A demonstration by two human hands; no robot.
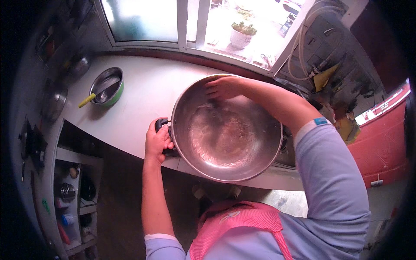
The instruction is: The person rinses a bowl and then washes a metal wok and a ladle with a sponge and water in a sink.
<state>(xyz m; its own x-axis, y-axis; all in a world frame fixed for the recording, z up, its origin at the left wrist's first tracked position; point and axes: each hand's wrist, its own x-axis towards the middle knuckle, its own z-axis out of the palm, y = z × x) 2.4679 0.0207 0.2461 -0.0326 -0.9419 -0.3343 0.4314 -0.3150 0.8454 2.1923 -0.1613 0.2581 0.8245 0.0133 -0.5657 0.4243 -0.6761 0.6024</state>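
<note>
A large, deep metal pot [224, 139] is in front of me, tilted so that its inside faces me. Around its black side handle [160, 124] my left hand [156, 139] is closed, with the thumb on the near side. My right arm crosses over the far right rim, and my right hand [224, 88] is inside the pot by its far wall. Its fingers are stretched out and slightly apart, with nothing visible in them; the palm side is hidden. Wet-looking shine and brownish marks cover the pot's bottom.
On the white counter [146, 81], a green metal bowl [112, 96] holds a knife with a yellow handle [87, 100]. A window [195, 26] lines the back. Beyond it stands a potted plant [242, 35]. Hoses [300, 48] hang at right; shelves [73, 201] are lower left.
</note>
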